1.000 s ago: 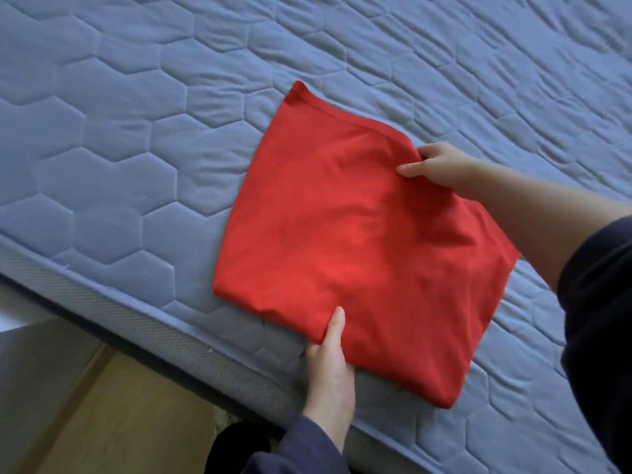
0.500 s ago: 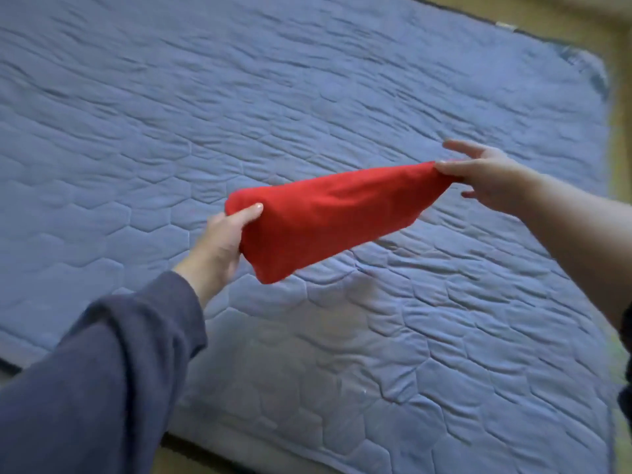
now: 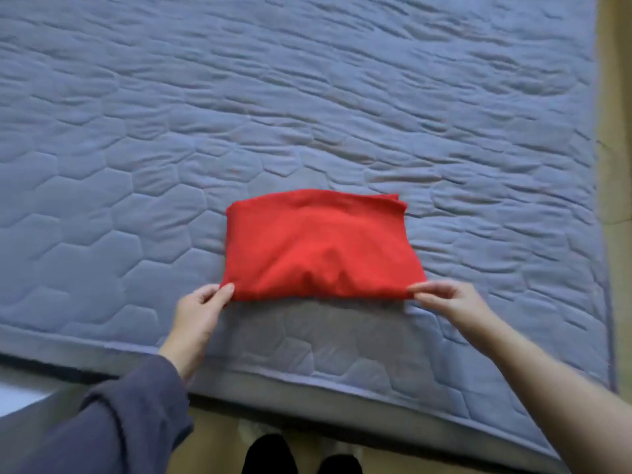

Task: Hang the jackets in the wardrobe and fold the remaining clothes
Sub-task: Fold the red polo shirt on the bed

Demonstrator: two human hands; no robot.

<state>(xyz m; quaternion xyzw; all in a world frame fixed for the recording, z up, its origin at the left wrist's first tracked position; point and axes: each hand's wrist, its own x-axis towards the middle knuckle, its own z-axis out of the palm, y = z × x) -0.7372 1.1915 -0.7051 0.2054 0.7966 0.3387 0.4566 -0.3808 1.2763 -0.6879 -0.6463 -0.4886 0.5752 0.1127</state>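
Visibility: the whole view is soft with blur, so stitching and weave are hard to read. The kind of clothing cannot be told, as the folded red garment shows only plain cloth, with its underside and inner layers hidden. The left arm is cut off at the lower left edge and covered by a dark grey-blue sleeve. The right forearm is bare and cut off at the lower right corner. Two dark shapes at the bottom edge are cropped and too indistinct to name.

Item: red garment, folded into a broad pad wider than it is deep, lying just below the middle of the frame. Colour is a uniform bright red. Stacked layers show at the right end of the far edge, and soft creases gather above the near edge.

Grip: left hand pinches the near left corner, thumb on top of the cloth. Right hand pinches the near right corner between thumb and fingertips.

Surface: blue-grey quilted mattress with hexagon stitching fills most of the frame, its front edge running along the bottom.

Room: yellowish floor shows as a strip down the right side and below the mattress edge.
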